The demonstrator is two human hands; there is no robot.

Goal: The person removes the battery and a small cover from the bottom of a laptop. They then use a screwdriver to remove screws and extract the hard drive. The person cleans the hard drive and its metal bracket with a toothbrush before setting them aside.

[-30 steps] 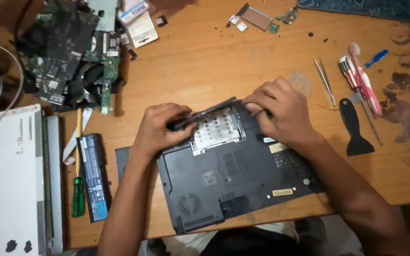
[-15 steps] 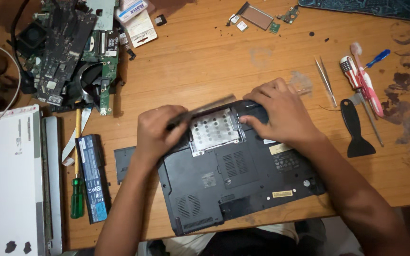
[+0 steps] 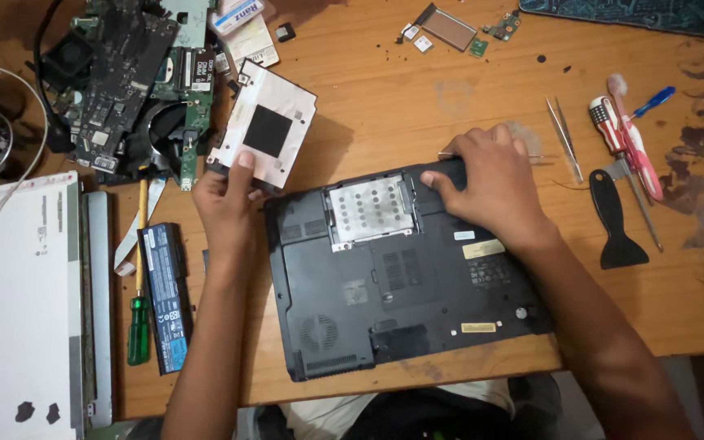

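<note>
Electronics repair workshop. Scarred, stained wooden counter littered with stripped circuit boards, loose battery pack, detached screen panel. Tools laid out at right: tweezers, screwdrivers, black pry spatula. Upturned laptop base opened mid-counter, drive bay exposed.

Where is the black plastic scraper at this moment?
In the head view, the black scraper lies on the table's right side, beside the red-and-white screwdriver, right of the right hand.
</note>
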